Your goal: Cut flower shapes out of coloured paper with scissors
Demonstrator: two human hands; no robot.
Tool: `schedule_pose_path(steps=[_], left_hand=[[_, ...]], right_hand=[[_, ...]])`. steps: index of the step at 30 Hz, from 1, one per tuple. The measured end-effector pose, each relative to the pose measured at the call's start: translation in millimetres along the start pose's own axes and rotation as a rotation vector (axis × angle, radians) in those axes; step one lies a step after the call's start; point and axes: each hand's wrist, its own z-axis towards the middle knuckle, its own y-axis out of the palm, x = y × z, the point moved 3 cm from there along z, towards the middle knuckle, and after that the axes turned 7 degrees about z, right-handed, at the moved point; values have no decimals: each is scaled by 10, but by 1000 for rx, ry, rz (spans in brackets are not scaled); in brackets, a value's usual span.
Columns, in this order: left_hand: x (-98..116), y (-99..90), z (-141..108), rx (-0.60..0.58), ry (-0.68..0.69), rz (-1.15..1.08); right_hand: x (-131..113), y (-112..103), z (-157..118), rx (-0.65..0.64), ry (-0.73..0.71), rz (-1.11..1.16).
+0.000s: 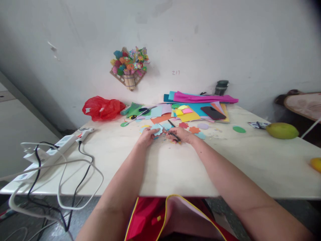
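Between the fingers of my left hand point(146, 136) is a light blue flower-shaped paper cutout point(156, 130) with a scalloped edge. My right hand point(182, 134) grips a pair of scissors point(173, 135) by their dark handles, and the blades point left toward the paper. Just beyond and right of my hands lie a red paper flower point(184, 125), an orange paper flower point(194, 130) and a lilac paper oval point(203, 126). Small paper scraps are scattered on the table around them.
Coloured paper sheets point(193, 115) with a phone point(213, 113) lie at the back, left of a mango point(282, 130). A red plastic bag point(102, 108) sits back left. White power strips point(62, 144) and looping cables cover the left edge. A paper-flower basket point(129, 68) hangs on the wall.
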Motion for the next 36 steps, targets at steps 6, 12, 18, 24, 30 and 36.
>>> schedule_pose_path(steps=[6,12,18,24,30,36], left_hand=[[-12,-12,20,9,4,-2],[-12,-3,17,8,6,-21],[7,9,0,29,2,-26],[26,22,-8,36,1,-37],[33,18,-12,39,-6,-30],[53,22,-30,56,-23,-12]], right_hand=[[-5,8,2,2,13,11],[-34,22,-12,9,13,30],[-11,14,0,4,12,43],[-26,13,-9,2,14,49],[-53,19,-24,-6,24,31],[-72,20,-39,30,59,-8]])
